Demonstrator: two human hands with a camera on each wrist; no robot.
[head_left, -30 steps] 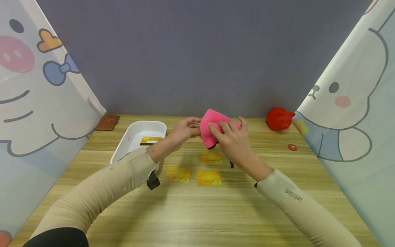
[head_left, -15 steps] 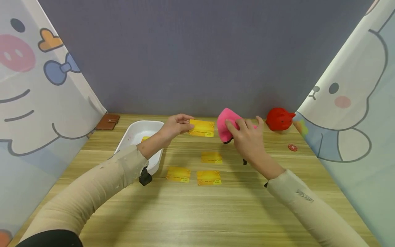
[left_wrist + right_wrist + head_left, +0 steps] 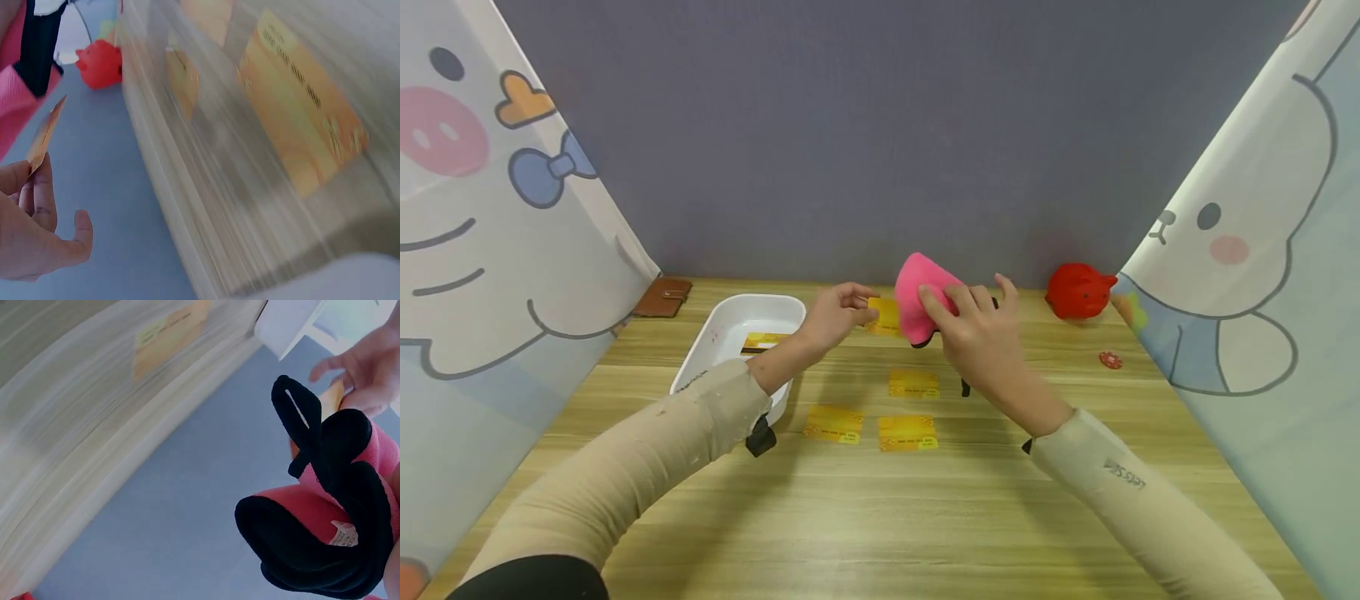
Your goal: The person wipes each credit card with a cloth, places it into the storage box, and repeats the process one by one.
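The left hand (image 3: 835, 321) pinches a flat, smooth yellow card (image 3: 883, 317) by its left end, between thumb and fingers, above the tabletop (image 3: 850, 525) near the middle of its far edge. The right hand (image 3: 981, 337) grips a soft pink cloth article (image 3: 913, 308) with thick, folded black edging (image 3: 294, 550), a narrow black loop (image 3: 287, 409) and a white label (image 3: 344, 534), its print illegible. The cloth article covers the card's right end; contact between them cannot be determined. On the wood-grain tabletop lie three similar cards: a middle card (image 3: 913, 383), and, closer to the near edge, a front-left card (image 3: 834, 424) and a front-right card (image 3: 908, 432). Toward the far left corner sits a glossy white tray (image 3: 718, 346) with rounded corners, partly hidden by the left arm, as is the dark-striped card (image 3: 765, 340) inside. A brown, leather-like wallet (image 3: 658, 298) occupies that corner. At the far right corner stands a rounded red piggy bank (image 3: 1078, 292); a red disc (image 3: 1110, 360) lies near the right edge.
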